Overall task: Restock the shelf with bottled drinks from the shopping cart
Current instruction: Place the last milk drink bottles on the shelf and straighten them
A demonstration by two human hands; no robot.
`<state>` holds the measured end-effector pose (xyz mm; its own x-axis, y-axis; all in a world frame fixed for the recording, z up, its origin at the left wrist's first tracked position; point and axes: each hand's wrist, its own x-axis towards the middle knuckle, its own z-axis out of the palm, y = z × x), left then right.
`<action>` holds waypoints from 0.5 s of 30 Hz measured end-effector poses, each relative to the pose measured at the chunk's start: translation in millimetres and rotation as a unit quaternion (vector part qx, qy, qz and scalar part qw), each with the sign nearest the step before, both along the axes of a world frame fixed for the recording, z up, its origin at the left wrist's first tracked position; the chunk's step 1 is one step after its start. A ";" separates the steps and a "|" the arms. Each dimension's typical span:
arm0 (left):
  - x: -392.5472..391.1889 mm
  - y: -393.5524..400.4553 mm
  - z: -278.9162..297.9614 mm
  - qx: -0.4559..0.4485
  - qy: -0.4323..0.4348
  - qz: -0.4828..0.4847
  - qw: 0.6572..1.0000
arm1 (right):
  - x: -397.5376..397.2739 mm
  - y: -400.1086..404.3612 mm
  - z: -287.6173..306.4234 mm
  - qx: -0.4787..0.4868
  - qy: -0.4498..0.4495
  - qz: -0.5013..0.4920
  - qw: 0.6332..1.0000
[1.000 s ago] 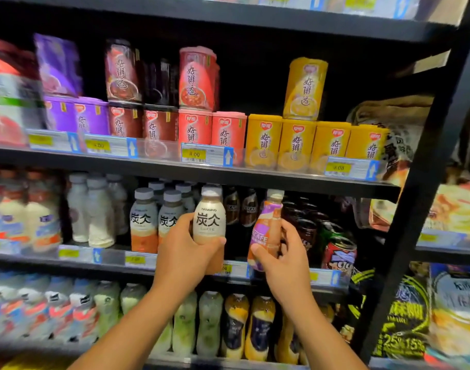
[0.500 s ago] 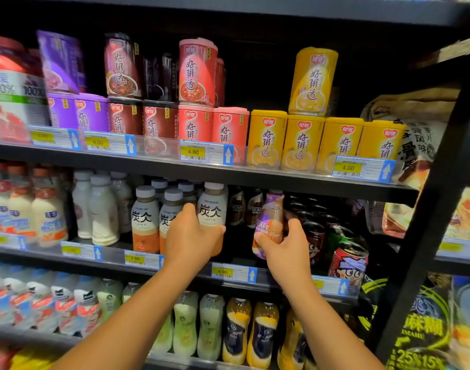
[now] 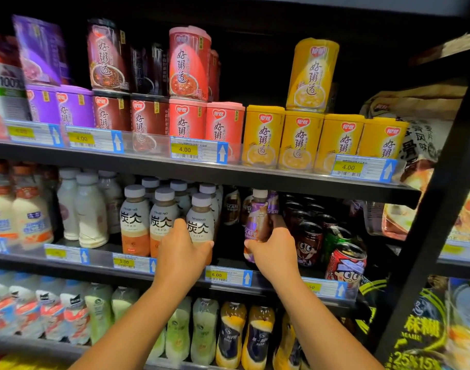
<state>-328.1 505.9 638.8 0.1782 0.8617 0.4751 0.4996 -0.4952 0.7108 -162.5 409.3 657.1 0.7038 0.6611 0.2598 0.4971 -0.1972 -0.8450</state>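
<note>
My left hand [image 3: 181, 253] grips a grey-capped Tanbing latte bottle [image 3: 200, 222] standing upright on the middle shelf [image 3: 100, 259], next to two matching bottles [image 3: 148, 222]. My right hand [image 3: 272, 249] grips a purple and brown Nescafe bottle [image 3: 258, 222] with a white cap, held upright inside the same shelf, left of the dark cans [image 3: 308, 241]. Whether either bottle's base rests on the shelf is hidden by my hands. The shopping cart is out of sight.
White and cream milk bottles [image 3: 89, 209] fill the middle shelf's left. A red cartoon can [image 3: 346, 265] stands at its right front. Porridge cans [image 3: 300, 140] line the shelf above, bottled drinks [image 3: 204, 332] the one below. A black upright post [image 3: 429, 236] borders the right.
Both hands have pushed their bottles farther back into the middle shelf. The Tanbing bottle now stands in line with its neighbours, and the Nescafe bottle sits deeper beside the cans.
</note>
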 end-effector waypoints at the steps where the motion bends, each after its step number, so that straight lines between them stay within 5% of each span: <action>1: -0.1 0.7 -1.5 0.006 0.003 0.000 1.000 | 1.2 0.6 -0.3 -0.006 0.002 0.000 1.000; 15: -4.5 -3.4 -4.8 0.061 0.025 -0.004 0.998 | 20.6 45.6 8.4 -0.162 -0.085 -0.053 0.982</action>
<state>-332.6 502.5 634.0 0.2109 0.7968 0.5662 0.5290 -0.5801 0.6193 -141.9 454.9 665.5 0.7383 0.6534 0.1675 0.5871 -0.5002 -0.6365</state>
